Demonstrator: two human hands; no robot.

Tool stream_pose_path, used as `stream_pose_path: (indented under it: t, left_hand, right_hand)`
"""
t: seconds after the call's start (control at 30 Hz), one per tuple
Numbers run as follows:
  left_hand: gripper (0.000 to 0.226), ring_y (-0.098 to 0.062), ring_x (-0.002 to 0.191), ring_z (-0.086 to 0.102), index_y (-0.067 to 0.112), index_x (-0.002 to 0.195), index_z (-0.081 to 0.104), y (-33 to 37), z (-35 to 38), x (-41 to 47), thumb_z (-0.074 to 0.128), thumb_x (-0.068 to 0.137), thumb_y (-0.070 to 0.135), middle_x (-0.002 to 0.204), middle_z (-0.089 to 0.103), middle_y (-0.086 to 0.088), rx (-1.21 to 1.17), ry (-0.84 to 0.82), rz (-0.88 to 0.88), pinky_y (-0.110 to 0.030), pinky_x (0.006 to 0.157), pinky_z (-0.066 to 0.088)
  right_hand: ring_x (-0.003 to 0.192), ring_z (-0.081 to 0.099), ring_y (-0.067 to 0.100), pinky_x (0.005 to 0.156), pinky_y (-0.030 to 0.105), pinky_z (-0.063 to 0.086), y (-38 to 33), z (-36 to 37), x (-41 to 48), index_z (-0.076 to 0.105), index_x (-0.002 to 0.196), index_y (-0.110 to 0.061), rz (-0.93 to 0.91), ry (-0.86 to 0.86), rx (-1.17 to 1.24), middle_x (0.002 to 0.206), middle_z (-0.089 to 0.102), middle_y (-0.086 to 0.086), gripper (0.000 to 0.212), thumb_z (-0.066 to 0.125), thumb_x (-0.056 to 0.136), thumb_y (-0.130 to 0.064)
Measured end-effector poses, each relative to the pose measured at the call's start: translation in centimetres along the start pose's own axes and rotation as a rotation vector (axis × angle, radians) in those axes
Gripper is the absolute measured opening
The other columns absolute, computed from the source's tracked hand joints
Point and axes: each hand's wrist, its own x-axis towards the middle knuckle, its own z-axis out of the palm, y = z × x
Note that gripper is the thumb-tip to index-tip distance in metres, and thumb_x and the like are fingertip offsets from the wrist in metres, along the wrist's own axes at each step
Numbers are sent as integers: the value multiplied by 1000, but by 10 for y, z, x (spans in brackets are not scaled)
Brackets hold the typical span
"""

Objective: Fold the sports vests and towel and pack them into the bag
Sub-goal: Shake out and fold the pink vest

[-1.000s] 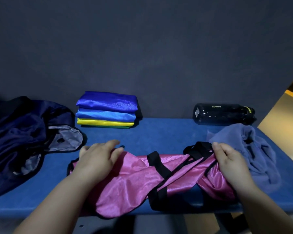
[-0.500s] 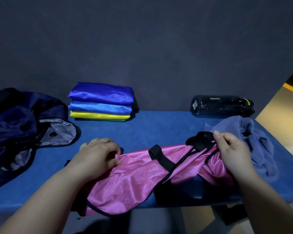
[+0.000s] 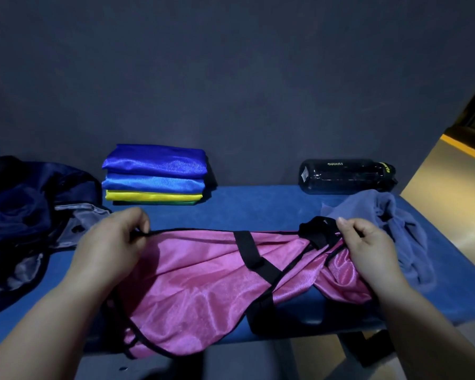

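Note:
A shiny pink sports vest (image 3: 203,283) with black trim and black straps hangs stretched between my hands over the front of the blue bench (image 3: 258,207). My left hand (image 3: 113,245) pinches its top edge at the left. My right hand (image 3: 368,248) grips the bunched fabric and a black strap at the right. A stack of folded vests (image 3: 154,176), two blue over a yellow and a green, sits at the back. The crumpled grey-blue towel (image 3: 395,229) lies at the right, behind my right hand. The dark navy bag (image 3: 25,229) lies open at the left.
A black water bottle (image 3: 346,175) lies on its side at the back right, against the dark wall. The vest's lower part hangs over the bench's front edge. A yellowish floor shows to the right of the bench.
Both hands have lifted the pink vest's top edge off the bench and pulled it taut between them; the vest, flat and bunched before, now hangs spread out.

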Motion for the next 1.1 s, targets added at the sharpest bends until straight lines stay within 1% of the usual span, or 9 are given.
stream_pose_path:
  t: [0.2, 0.33, 0.4, 0.47, 0.57, 0.8, 0.9, 1.03, 1.1]
  left_hand:
    - [38, -17, 72, 56, 31, 83, 40, 4, 13, -2, 73, 76, 12, 77, 56, 6, 37, -276, 49, -32, 62, 40]
    - [53, 4, 84, 58, 47, 106, 46, 2, 13, -3, 83, 71, 37, 95, 60, 17, -69, -623, 55, -7, 71, 39]
    - [33, 7, 82, 60, 41, 96, 61, 1, 14, -2, 79, 70, 50, 88, 66, 20, -116, -627, 77, -6, 69, 41]
    - [15, 6, 70, 58, 33, 82, 66, 1, 15, 0, 73, 80, 45, 76, 66, 22, -117, -607, 99, -9, 65, 42]
    - [15, 1, 56, 51, 29, 76, 60, 1, 16, 1, 71, 87, 29, 62, 59, 18, -143, -558, 127, -14, 57, 39]
    - [27, -20, 66, 55, 34, 79, 44, 3, 8, -1, 70, 84, 27, 78, 63, 0, -321, -304, 144, -36, 68, 47]
    - [9, -15, 75, 58, 34, 80, 50, 9, 1, -4, 57, 79, 28, 85, 65, 5, -483, -349, 199, -26, 74, 44]
    - [39, -6, 87, 61, 33, 66, 64, 17, 2, -11, 44, 68, 1, 89, 61, 14, -440, -474, 382, -9, 79, 39]
    - [39, -2, 86, 61, 35, 67, 70, 19, 11, -14, 46, 70, 3, 90, 60, 18, -359, -584, 418, -7, 80, 39]
  right_hand:
    - [49, 43, 7, 51, 21, 34, 1, 1, 1, 56, 65, -23, 6, 16, -17, 53, 46, -3, 31, 57, 94, -33]
    - [56, 48, 14, 55, 29, 37, 1, 1, 1, 62, 71, -20, 19, 10, -18, 57, 52, -1, 28, 57, 95, -33]
    - [55, 47, 15, 55, 31, 36, 1, 0, 1, 62, 71, -20, 31, 4, -13, 56, 51, -2, 28, 57, 95, -34]
    - [53, 46, 16, 55, 31, 36, 1, 0, 1, 62, 72, -20, 40, -1, -14, 54, 49, -1, 28, 57, 94, -35]
    - [50, 43, 17, 54, 32, 35, 0, 1, 0, 62, 70, -20, 59, -3, -9, 49, 46, -5, 30, 57, 94, -36]
    - [52, 45, 16, 54, 30, 34, -1, 2, 2, 64, 74, -16, 75, 14, -20, 52, 48, -1, 29, 58, 95, -35]
    - [51, 43, 17, 53, 29, 32, -1, 3, 3, 63, 74, -13, 98, 28, -29, 51, 46, 0, 31, 58, 95, -35]
    - [49, 40, 19, 52, 31, 31, 0, 5, 4, 58, 68, -12, 119, 53, -39, 49, 42, 1, 35, 57, 95, -34]
    - [52, 43, 20, 52, 30, 32, 0, 6, 5, 55, 65, -13, 117, 58, -75, 53, 46, 5, 37, 56, 96, -34]
